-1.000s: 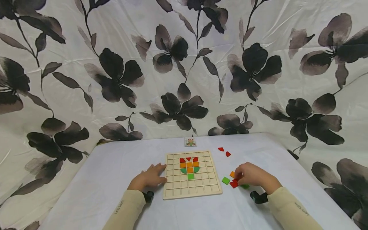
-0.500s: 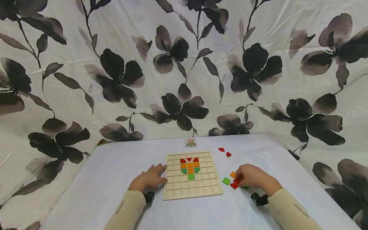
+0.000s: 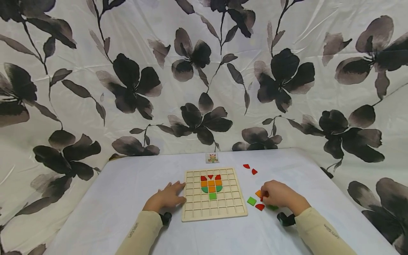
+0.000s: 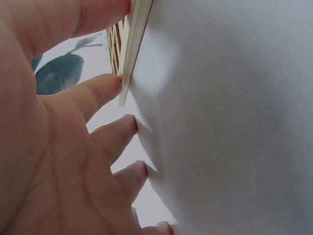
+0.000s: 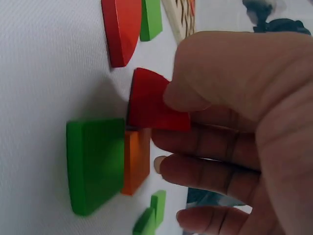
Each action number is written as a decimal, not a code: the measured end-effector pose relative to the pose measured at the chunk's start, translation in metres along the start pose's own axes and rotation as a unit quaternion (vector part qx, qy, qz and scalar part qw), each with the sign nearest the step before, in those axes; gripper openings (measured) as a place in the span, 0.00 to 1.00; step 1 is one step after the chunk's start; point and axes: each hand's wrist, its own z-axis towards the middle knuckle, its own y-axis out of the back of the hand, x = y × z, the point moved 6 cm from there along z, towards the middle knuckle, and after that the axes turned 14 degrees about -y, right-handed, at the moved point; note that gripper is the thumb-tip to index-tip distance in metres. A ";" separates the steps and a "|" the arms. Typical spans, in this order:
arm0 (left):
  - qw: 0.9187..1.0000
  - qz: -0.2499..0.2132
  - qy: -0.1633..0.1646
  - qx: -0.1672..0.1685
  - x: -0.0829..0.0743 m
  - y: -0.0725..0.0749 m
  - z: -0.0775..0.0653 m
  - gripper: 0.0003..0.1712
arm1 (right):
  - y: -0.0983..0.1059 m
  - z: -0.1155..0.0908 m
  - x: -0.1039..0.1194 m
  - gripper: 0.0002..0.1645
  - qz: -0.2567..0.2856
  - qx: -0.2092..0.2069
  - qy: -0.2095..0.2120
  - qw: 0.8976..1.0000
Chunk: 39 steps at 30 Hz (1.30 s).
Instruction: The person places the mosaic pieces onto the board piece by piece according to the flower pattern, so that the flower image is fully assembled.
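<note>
In the head view, a wooden grid board (image 3: 192, 208) lies mid-table, with red, orange and green tiles set in its cells. My left hand (image 3: 165, 197) rests at its left edge, fingers spread; the left wrist view shows thumb and index finger touching the board's rim (image 4: 131, 49). Right of the board, my right hand (image 3: 278, 193) pinches a red quarter-round tile (image 5: 149, 100) between thumb and index finger, tilted up. Close beside it are a green square tile (image 5: 98, 164), an orange tile (image 5: 137, 161) and another red quarter-round tile (image 5: 122, 32).
Two red tiles (image 3: 254, 171) lie beyond the right hand, and a light green square tile (image 3: 251, 201) sits near the board's right edge. A small pattern card (image 3: 212, 158) is at the table's back, before a floral cloth (image 3: 197, 88).
The right fingers have drawn one red tile away from the other red tile beside it and turned it upward. The left hand stays at the board's edge.
</note>
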 end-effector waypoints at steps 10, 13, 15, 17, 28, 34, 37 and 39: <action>1.000 0.004 -0.018 -0.004 0.000 0.000 0.001 0.40 | 0.002 0.010 0.021 0.05 0.121 0.024 0.028 0.992; 1.000 0.002 -0.014 -0.003 0.000 0.000 0.001 0.40 | 0.003 0.015 0.034 0.05 0.115 0.022 0.053 0.992; 1.000 -0.001 -0.011 -0.002 0.000 0.000 0.000 0.40 | 0.002 0.018 0.043 0.05 0.110 0.021 0.067 0.991; 1.000 -0.002 -0.007 0.000 -0.001 0.000 0.000 0.40 | 0.001 0.020 0.053 0.05 0.103 0.019 0.086 0.991; 1.000 0.004 -0.004 -0.002 -0.002 0.001 0.000 0.40 | -0.012 0.033 0.103 0.07 0.098 0.026 0.152 0.983; 1.000 -0.001 -0.007 -0.004 -0.002 0.000 -0.001 0.40 | -0.019 0.039 0.122 0.06 0.064 -0.002 0.190 0.980; 1.000 0.000 -0.010 -0.006 -0.002 0.001 -0.002 0.39 | -0.021 0.040 0.128 0.05 0.060 -0.014 0.189 0.980; 1.000 0.001 -0.011 -0.007 -0.003 0.001 -0.002 0.39 | -0.024 0.041 0.130 0.05 0.057 -0.018 0.181 0.982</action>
